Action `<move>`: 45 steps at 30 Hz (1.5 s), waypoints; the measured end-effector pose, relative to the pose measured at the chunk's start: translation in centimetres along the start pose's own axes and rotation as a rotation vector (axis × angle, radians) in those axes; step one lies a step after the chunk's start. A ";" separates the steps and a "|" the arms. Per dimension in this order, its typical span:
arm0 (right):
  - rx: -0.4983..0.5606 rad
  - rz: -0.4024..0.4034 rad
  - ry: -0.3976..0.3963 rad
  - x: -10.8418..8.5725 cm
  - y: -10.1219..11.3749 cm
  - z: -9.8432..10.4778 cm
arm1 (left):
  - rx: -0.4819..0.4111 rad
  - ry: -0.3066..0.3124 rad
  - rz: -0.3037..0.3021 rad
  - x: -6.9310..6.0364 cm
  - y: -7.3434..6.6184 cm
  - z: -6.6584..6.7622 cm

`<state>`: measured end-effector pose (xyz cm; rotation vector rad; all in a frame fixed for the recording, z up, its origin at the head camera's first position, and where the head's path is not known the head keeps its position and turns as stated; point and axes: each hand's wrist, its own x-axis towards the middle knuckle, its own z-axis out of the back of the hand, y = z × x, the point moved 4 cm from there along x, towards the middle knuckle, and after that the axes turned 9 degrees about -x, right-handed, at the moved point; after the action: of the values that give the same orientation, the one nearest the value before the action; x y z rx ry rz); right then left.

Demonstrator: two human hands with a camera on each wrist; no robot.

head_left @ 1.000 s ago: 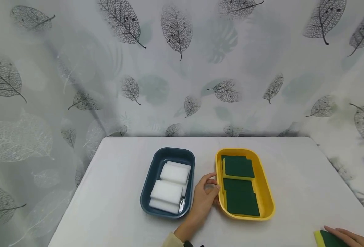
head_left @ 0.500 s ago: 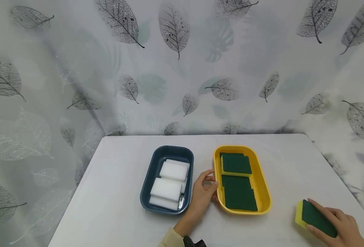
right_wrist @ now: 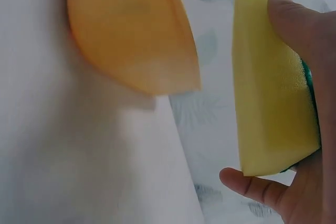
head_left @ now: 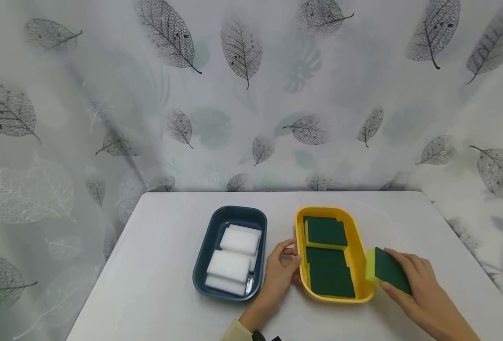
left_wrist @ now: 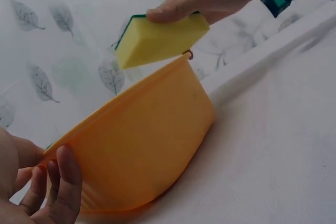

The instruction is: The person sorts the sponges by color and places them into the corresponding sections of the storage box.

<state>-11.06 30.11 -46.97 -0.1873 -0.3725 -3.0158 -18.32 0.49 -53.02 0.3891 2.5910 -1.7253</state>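
My right hand (head_left: 422, 289) grips a yellow-and-green scouring sponge (head_left: 392, 270), thumb on one edge and fingers on the opposite one. The sponge is held up at the right rim of the yellow plastic tray (head_left: 367, 270). In the left wrist view this sponge (left_wrist: 163, 38) hangs just above the rim, tilted. Inside the tray lie several more green-topped sponges (head_left: 331, 280) in two overlapping groups. My left hand (head_left: 279, 272) holds the tray's left rim with its fingertips; in the left wrist view its fingers (left_wrist: 68, 177) bend against the outer wall.
Left of my left forearm stands a dark blue tray (head_left: 202, 265) with several white sponges (head_left: 230, 265). Both trays rest on a white table (head_left: 149, 284). A leaf-patterned curtain (head_left: 217, 156) hangs behind the table's far edge and along its sides.
From the lower right, my right hand has carried the sponge leftward and away from me to the yellow tray's right rim. The left hand has stayed at the tray's left side.
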 end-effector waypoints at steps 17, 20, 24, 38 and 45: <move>0.018 0.229 -0.026 4.1 8.0 -2.3 | 0.052 0.001 0.010 -0.1 0.0 0.1; 0.028 0.270 -0.030 5.1 8.6 -3.0 | 0.046 -0.004 0.004 0.2 -0.1 0.1; -0.004 0.261 0.035 6.0 9.4 -3.4 | 0.032 -0.014 0.017 0.1 -0.2 0.1; -0.122 0.153 0.235 6.7 11.3 -2.4 | 0.007 0.003 0.030 0.0 0.1 0.0; -0.263 0.211 0.136 6.8 12.1 -2.3 | -0.004 -0.019 0.032 0.2 -0.2 -0.3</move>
<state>-16.70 17.32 -45.46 -0.0360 0.0542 -2.8360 -18.54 0.70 -52.78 0.4098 2.5600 -1.7046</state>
